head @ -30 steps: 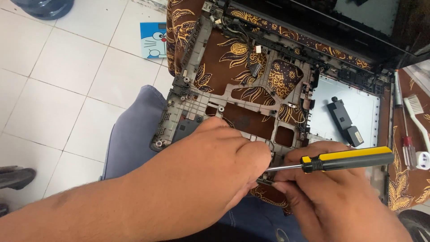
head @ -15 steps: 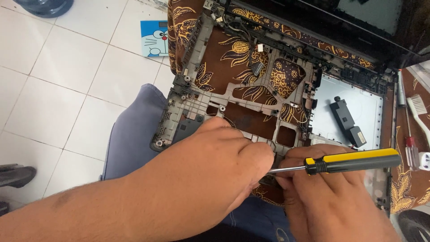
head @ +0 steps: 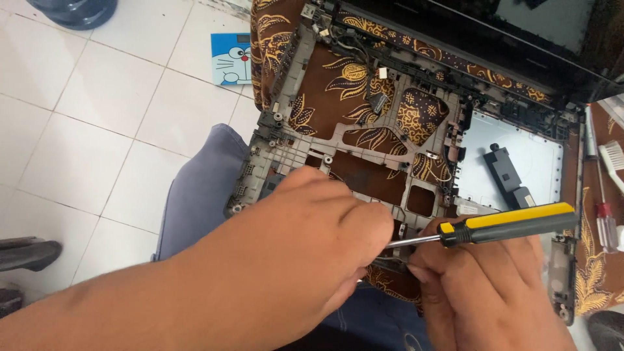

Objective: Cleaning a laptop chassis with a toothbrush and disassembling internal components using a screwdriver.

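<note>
A stripped grey laptop frame (head: 390, 140) lies on a brown patterned cloth (head: 338, 65) over my lap. My left hand (head: 305, 240) is curled over the frame's near edge and hides what is under its fingers. My right hand (head: 487, 286) holds a screwdriver (head: 513, 222) with a yellow and black handle. The screwdriver lies almost level, and its metal shaft points left and ends under my left fingertips. A black oblong part (head: 507, 175) sits on the silver panel (head: 539, 156) at the right of the frame.
The dark laptop lid (head: 520, 32) stands at the back. A white brush (head: 611, 159) and a small red-handled screwdriver (head: 606, 221) lie at the right edge. A blue cartoon scale (head: 232, 58) and a water jug (head: 78, 10) stand on the white tiled floor at left.
The screwdriver handle has shifted slightly to the right. Both hands stay at the frame's near edge.
</note>
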